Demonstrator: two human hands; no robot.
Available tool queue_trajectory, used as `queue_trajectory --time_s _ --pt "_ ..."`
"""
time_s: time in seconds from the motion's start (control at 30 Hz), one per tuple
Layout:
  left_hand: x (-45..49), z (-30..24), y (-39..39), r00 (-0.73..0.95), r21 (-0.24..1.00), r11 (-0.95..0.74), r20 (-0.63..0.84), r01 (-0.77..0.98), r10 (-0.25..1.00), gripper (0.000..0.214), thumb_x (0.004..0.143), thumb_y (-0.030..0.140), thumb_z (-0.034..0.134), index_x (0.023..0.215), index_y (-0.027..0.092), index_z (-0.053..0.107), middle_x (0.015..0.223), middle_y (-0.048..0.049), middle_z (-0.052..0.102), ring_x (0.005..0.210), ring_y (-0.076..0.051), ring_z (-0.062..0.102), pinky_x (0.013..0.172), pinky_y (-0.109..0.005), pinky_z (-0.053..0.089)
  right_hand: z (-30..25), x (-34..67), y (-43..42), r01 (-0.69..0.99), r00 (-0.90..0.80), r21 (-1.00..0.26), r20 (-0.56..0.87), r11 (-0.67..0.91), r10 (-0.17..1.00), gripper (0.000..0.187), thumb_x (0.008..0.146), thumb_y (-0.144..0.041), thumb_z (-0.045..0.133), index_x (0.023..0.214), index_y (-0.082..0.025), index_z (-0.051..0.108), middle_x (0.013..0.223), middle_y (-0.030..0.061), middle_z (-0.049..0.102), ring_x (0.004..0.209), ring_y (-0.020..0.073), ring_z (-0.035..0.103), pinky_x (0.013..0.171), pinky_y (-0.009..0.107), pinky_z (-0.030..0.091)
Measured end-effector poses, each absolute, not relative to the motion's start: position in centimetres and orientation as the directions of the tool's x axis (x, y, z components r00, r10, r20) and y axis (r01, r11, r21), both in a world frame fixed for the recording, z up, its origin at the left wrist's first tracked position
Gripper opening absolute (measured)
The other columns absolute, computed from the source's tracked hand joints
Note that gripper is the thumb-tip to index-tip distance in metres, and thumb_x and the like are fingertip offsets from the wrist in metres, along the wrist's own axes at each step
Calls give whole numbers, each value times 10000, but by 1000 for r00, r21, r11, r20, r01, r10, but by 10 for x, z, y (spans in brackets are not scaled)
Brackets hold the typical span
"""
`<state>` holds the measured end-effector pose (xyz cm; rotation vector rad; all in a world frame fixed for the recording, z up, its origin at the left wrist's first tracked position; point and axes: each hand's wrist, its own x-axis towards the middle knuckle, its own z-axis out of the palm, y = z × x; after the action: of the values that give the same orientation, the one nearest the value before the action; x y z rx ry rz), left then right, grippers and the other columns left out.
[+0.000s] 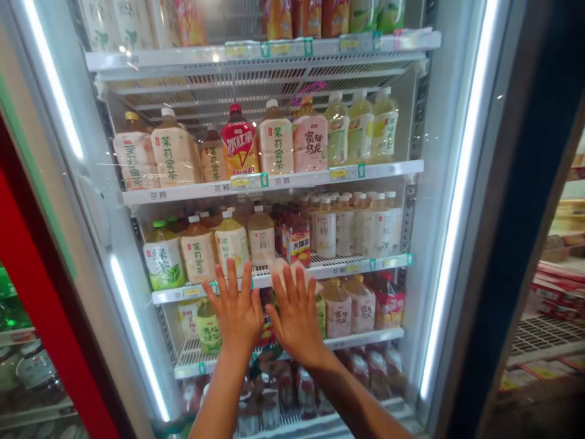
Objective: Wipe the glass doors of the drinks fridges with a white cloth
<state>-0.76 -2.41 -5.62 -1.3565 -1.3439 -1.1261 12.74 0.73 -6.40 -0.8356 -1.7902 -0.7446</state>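
Facing a lit drinks cooler [476, 213] that fills the middle of the frame, the person raises the left hand [238, 317] and the right hand [296, 317] side by side at lower centre, palms toward the shelves. The fingers of both are straight, spread and released, grasping nothing; whether they touch a glass pane cannot be told. Just above the fingertips, at frame centre, runs a shelf edge [388, 263] printed 茶粹. Nearest the left hand, on that shelf, stands a pale bottle [231, 241] whose label starts 冰 — the rest is hard to read — and nearest the right, a red bottle [299, 238] marked 大冰茶. Between them a beige bottle [262, 238] reads 茶粹; farther left, a green-capped bottle [164, 259] reads 绿茶. One shelf up, from left to right, are a yellow-capped bottle [133, 160] lettered 茉莉蜜茶, a red-capped bottle [240, 146] with 冰红茶, and a pink-labelled bottle [311, 140] with 蜜桃乌龙. At lower right of centre, two pinkish bottles [338, 312] begin with 蜜桃, their smaller print blurred.
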Motion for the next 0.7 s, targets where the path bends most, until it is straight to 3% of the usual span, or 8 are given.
queue_trajectory --time_s 0.1,0.27,0.5,0.7 --pt "-9 -78 -25 5 -4 -8 979 1000 203 733 992 279 523 1640 273 181 1739 -63 79 1623 -258 -23 1305 -588 -52 -97 132 1 815 -279 106 933 570 226 823 1022 -309 458 1668 -180 -36 1741 65 -72 1616 308 -103 1300 611 48" --pt "-8 -106 -25 -32 35 -11 970 999 240 751 986 271 519 1642 290 154 1739 -64 68 1620 -269 -34 1295 -619 -53 -67 140 12 819 -239 31 927 572 291 824 1048 -356 432 1654 -220 -109 1739 64 -86 1610 319 -118 1276 684 68" --pt "-5 -146 -27 -54 61 -16 954 998 295 795 970 270 552 1643 281 127 1740 -60 1 1615 -275 -75 1284 -649 -56 -165 143 -4 854 -250 73 926 515 284 857 995 -281 542 1665 -120 31 1726 145 -20 1610 376 -37 1273 679 144" --pt "-5 -175 -28 -62 70 -13 945 997 321 838 952 245 591 1642 295 118 1740 -79 0 1611 -296 -85 1270 -692 -21 -114 139 13 849 -186 -3 934 529 304 865 1015 -362 503 1668 -180 -34 1738 133 -22 1607 377 -63 1250 733 111"
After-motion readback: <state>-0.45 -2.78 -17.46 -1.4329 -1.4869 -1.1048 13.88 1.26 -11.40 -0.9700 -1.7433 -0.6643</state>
